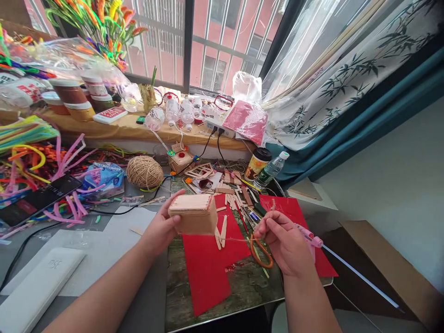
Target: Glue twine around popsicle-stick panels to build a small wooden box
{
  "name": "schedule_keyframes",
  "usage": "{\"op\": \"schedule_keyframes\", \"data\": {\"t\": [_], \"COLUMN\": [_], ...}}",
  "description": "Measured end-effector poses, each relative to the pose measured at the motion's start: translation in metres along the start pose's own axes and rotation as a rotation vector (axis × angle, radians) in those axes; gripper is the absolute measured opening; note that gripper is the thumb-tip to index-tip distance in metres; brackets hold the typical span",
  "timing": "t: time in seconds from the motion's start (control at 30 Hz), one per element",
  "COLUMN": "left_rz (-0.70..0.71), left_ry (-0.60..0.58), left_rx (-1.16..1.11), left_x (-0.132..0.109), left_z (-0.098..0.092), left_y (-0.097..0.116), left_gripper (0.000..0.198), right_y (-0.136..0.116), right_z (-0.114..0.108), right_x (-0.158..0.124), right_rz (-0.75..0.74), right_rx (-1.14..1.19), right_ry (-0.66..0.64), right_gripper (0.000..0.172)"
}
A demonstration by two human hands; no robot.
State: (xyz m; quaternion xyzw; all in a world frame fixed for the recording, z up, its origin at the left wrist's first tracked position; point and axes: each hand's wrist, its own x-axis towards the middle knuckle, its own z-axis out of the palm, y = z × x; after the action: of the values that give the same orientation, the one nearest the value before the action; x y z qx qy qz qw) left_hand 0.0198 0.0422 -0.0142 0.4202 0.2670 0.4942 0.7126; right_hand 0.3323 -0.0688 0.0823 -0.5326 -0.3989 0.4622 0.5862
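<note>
My left hand (163, 226) grips a small box of pale wooden craft sticks (194, 215) by its left end, above the red paper (208, 277). To the right, the fingertips of my right hand (279, 236) are pinched together on a thin strand of twine (239, 239). That strand stretches toward the box's lower right edge; where it is fastened I cannot tell. Beneath the box and just right of it lie loose craft sticks (224, 230). Scissors with orange handles (262, 258) rest beside my right hand, and a pink glue gun (314, 239) is partly hidden behind it.
A ball of twine (144, 172) sits at the back left near a blue tissue pack (104, 178). Sticks and scraps clutter the back middle. A water bottle (272, 171) and a paper cup (257, 164) stand at the back right. A white power bank (45, 286) lies front left.
</note>
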Motion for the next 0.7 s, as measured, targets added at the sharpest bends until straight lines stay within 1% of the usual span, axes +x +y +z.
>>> {"op": "schedule_keyframes", "data": {"t": [0.07, 0.13, 0.2, 0.27, 0.33, 0.37, 0.4, 0.43, 0.47, 0.5, 0.57, 0.6, 0.63, 0.7], "left_rz": [0.000, -0.031, -0.080, -0.122, -0.154, -0.170, -0.188, -0.207, -0.227, -0.249, -0.293, -0.309, -0.320, -0.326], "left_ry": [-0.009, -0.066, -0.155, -0.258, -0.358, -0.406, -0.452, -0.496, -0.537, -0.575, -0.633, -0.648, -0.653, -0.638], "left_rx": [0.031, 0.074, 0.124, 0.185, 0.249, 0.278, 0.303, 0.324, 0.341, 0.353, 0.362, 0.358, 0.348, 0.323], "left_x": [0.003, 0.003, 0.000, -0.004, -0.007, -0.008, -0.008, -0.008, -0.008, -0.008, -0.007, -0.007, -0.006, -0.007], "left_z": [-0.006, -0.009, -0.009, -0.005, 0.000, 0.003, 0.005, 0.006, 0.007, 0.008, 0.009, 0.009, 0.010, 0.010], "left_y": [-0.001, -0.003, -0.005, -0.004, -0.003, -0.002, -0.001, -0.001, 0.000, 0.000, -0.001, -0.001, -0.001, -0.001], "left_gripper": [0.098, 0.091, 0.083, 0.076, 0.070, 0.068, 0.066, 0.065, 0.064, 0.064, 0.062, 0.061, 0.059, 0.057], "right_y": [-0.010, -0.018, -0.025, -0.032, -0.038, -0.040, -0.042, -0.042, -0.041, -0.038, -0.028, -0.021, -0.014, 0.000], "right_z": [0.008, 0.014, 0.020, 0.024, 0.027, 0.028, 0.029, 0.030, 0.031, 0.033, 0.038, 0.041, 0.044, 0.049], "right_x": [-0.006, -0.007, -0.004, -0.001, 0.001, 0.001, 0.001, 0.001, 0.001, 0.002, 0.006, 0.008, 0.011, 0.016], "right_rz": [-0.028, -0.134, -0.280, -0.403, -0.495, -0.536, -0.574, -0.603, -0.620, -0.621, -0.595, -0.582, -0.571, -0.552], "right_rx": [0.190, 0.239, 0.227, 0.199, 0.155, 0.094, -0.011, -0.156, -0.321, -0.481, -0.716, -0.778, -0.820, -0.871], "right_ry": [-0.028, -0.002, 0.064, 0.107, 0.135, 0.159, 0.174, 0.160, 0.101, 0.002, -0.245, -0.342, -0.409, -0.486], "right_gripper": [0.021, 0.015, 0.010, 0.008, 0.008, 0.008, 0.008, 0.009, 0.011, 0.014, 0.017, 0.018, 0.018, 0.016]}}
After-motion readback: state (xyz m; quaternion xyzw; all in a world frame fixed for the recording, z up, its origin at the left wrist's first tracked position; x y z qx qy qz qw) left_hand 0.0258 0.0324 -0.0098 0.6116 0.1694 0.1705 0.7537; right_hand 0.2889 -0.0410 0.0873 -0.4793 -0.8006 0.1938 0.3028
